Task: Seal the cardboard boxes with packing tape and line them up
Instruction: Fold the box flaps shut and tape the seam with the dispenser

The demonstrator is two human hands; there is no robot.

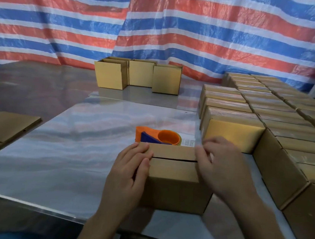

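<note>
Far out to the left of our left fingers, a flat cardboard blank [6, 128] lies on the shiny surface [61, 158], not yet folded (a small roll sits at its near corner, too cut off to name). Our left hand [127, 174] rests on the left end of the cardboard box [173, 181] in front of us. Its fingers [140, 149] lie fairly straight across the top flaps, pressing them down and gripping nothing.

Between the two sets of fingers, the seam [174, 159] where the flaps meet shows as a bare dark line, so we judge this box closed but not yet taped. Just beyond the fingertips, behind the box, the orange-and-blue tape dispenser [157, 137] sits on the surface, in neither hand. Well beyond it, three open boxes [138, 76] stand waiting.

Our right hand [223, 171] is at the right end of the box, fingers bent over its edge. We cannot tell whether they press the flap or pinch something (they are slightly blurred). To the right of those fingers, sealed boxes [269, 119] stand in close rows, touching one another, their tops glossy with tape.

Most of the work looks done to us. What is left is taping this box, adding it to the rows, then the three open ones and the flat blank.
</note>
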